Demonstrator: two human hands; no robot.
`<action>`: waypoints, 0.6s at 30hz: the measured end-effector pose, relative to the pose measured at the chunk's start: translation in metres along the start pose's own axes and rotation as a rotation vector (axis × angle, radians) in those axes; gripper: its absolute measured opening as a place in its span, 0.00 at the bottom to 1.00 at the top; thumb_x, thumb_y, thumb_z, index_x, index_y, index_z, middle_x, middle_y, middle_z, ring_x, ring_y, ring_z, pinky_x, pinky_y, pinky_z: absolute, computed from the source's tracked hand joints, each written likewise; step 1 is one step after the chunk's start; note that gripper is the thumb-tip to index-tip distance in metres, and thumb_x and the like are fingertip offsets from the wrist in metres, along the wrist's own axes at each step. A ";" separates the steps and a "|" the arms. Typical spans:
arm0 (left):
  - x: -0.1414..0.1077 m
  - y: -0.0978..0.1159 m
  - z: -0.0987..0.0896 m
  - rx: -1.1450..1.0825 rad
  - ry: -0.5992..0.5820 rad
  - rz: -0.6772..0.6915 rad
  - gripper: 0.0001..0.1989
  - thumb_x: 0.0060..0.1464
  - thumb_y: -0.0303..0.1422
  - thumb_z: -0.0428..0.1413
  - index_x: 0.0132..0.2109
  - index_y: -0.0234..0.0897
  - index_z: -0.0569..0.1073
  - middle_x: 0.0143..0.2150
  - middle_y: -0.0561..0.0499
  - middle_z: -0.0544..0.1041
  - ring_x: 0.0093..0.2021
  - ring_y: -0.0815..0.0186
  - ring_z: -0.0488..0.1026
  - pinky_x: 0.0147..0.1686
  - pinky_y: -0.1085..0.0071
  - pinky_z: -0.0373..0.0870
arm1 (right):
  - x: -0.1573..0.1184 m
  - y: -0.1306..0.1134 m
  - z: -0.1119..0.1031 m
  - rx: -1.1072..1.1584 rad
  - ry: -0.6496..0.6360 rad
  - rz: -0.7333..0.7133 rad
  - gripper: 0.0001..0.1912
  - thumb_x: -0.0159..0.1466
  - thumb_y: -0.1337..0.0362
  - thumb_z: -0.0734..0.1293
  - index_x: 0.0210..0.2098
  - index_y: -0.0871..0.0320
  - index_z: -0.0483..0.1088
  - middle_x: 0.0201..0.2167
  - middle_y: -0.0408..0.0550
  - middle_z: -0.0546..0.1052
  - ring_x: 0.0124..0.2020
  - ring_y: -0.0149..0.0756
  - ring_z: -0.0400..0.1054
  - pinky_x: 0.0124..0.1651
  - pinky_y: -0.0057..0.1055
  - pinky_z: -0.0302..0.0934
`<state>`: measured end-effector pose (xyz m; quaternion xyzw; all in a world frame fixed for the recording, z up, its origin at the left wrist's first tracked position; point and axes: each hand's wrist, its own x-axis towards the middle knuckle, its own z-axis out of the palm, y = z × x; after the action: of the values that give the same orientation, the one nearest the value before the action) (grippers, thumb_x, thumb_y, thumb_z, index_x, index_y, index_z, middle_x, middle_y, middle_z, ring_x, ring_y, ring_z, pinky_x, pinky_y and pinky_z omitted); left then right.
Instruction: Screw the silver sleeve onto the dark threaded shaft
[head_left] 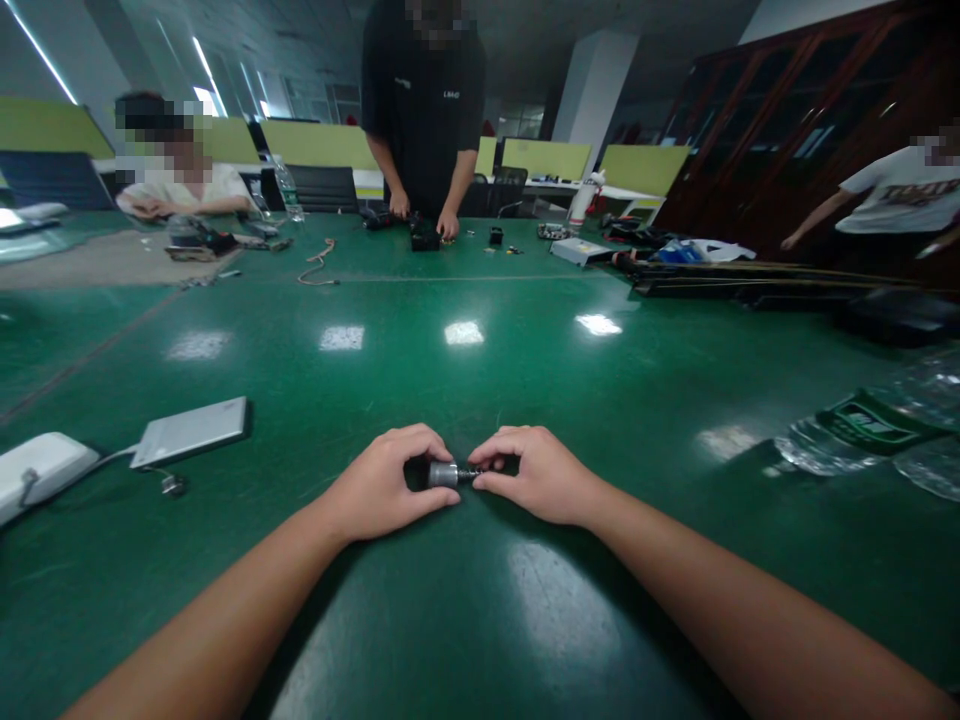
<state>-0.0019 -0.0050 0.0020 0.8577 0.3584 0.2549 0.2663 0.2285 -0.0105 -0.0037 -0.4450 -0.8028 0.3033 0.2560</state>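
Note:
A small silver metal cylinder (443, 474), much like a little motor, lies sideways at the middle of the green table. My left hand (391, 482) is closed around it, thumb on the near side and fingers on the far side. From its right end sticks a narrow dark shaft-like part (466, 474). My right hand (536, 474) pinches the outer end of that dark part between thumb and fingers. Whether the dark part is separate from the cylinder I cannot tell. Both hands rest low over the tabletop, close together.
On the left are a white power bank-like slab (193, 430) with a cable and a white device (45, 470). Clear water bottles (855, 430) lie at right. Across the green table (480, 380), a person in black (424, 110) handles a black object; tools and parts lie around.

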 end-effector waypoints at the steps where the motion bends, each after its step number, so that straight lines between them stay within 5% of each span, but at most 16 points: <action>1: 0.000 0.000 0.000 -0.004 0.000 -0.001 0.09 0.52 0.34 0.63 0.40 0.37 0.75 0.39 0.48 0.77 0.40 0.62 0.74 0.42 0.67 0.69 | 0.000 0.000 0.000 -0.002 -0.003 -0.009 0.09 0.58 0.69 0.72 0.39 0.56 0.79 0.32 0.45 0.80 0.32 0.32 0.71 0.38 0.29 0.63; 10: 0.000 -0.001 0.001 -0.001 0.024 -0.039 0.09 0.51 0.33 0.64 0.40 0.37 0.76 0.38 0.49 0.78 0.39 0.63 0.75 0.40 0.68 0.69 | 0.000 -0.004 0.006 -0.126 -0.005 -0.165 0.07 0.61 0.67 0.71 0.40 0.57 0.78 0.33 0.47 0.79 0.37 0.35 0.70 0.43 0.34 0.61; 18: 0.001 0.000 0.001 -0.003 0.027 -0.020 0.06 0.51 0.32 0.63 0.36 0.36 0.74 0.36 0.50 0.77 0.37 0.64 0.74 0.39 0.69 0.68 | 0.001 -0.003 0.013 -0.155 0.044 -0.164 0.06 0.59 0.67 0.72 0.38 0.56 0.78 0.35 0.47 0.79 0.39 0.37 0.69 0.45 0.36 0.60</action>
<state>-0.0006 -0.0043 0.0013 0.8503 0.3699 0.2642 0.2652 0.2176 -0.0141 -0.0101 -0.4029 -0.8518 0.2084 0.2621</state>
